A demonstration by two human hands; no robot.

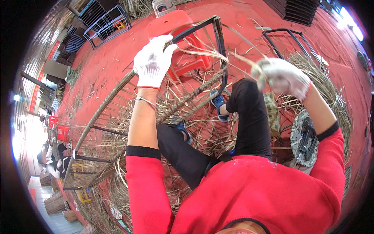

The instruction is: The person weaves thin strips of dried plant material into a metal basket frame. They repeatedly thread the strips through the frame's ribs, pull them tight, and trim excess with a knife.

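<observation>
Left glove on the rail, right glove on the strip!

And here's the left hand, at eleven o'clock in the view, fingers curled round the frame's upper rail, where woven wrapping gives way to bare black metal. Over at one o'clock, the right hand has its fingers drawn together, pinching a pale strip (blur hides exactly where the fingertips sit). That strip runs off towards nine o'clock from the right hand, meeting the frame's black corner. The frame itself sweeps from the left hand down towards seven o'clock, a second wrapped rail crossing at the left hand's four o'clock, just above the person's legs.

What's crowding the scene? A red stool stands behind the frame's corner, at the left hand's one o'clock. Loose strips tangle beneath the frame, around the sandals. A second black frame lies beyond the right hand, at its twelve o'clock; a long bundle curves past at three o'clock, and a checked cloth sits at six.
</observation>
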